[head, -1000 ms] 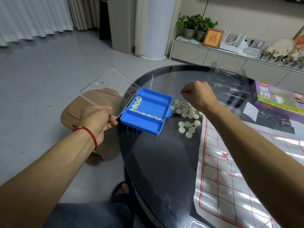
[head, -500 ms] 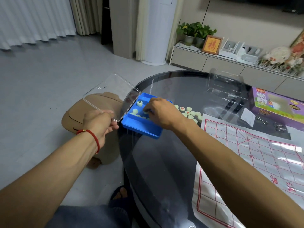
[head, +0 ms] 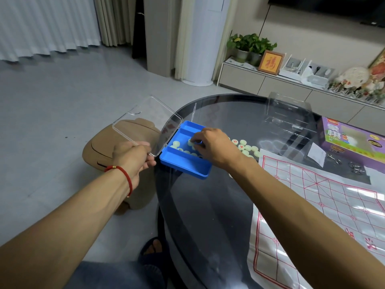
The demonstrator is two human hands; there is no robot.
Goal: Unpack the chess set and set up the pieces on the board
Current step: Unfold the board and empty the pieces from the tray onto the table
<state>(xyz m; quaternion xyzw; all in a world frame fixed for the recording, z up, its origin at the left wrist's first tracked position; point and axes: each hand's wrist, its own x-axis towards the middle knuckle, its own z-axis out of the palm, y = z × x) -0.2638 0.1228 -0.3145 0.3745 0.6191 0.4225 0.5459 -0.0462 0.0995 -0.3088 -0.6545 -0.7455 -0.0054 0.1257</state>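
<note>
A blue plastic case (head: 185, 166) sits at the left edge of the dark glass table (head: 208, 205). Its clear lid (head: 145, 122) is swung open to the left, and my left hand (head: 133, 157) grips the lid's near edge. Several pale round chess pieces (head: 176, 144) lie inside the case. My right hand (head: 210, 147) reaches into the case, fingertips curled around pieces there. More pale pieces (head: 246, 148) lie loose on the glass right of the case. The white board sheet with red lines (head: 325, 205) is spread at the right.
A purple game box (head: 352, 138) and a clear plastic cover (head: 289, 119) stand at the table's back right, with small metal parts (head: 354, 170) beside them. A tan stool (head: 110, 147) is on the floor left of the table. My foot in a slipper (head: 152, 249) shows below.
My right hand moved left from above the loose pieces into the blue case and now curls over pieces there. The left hand kept its hold on the lid.
</note>
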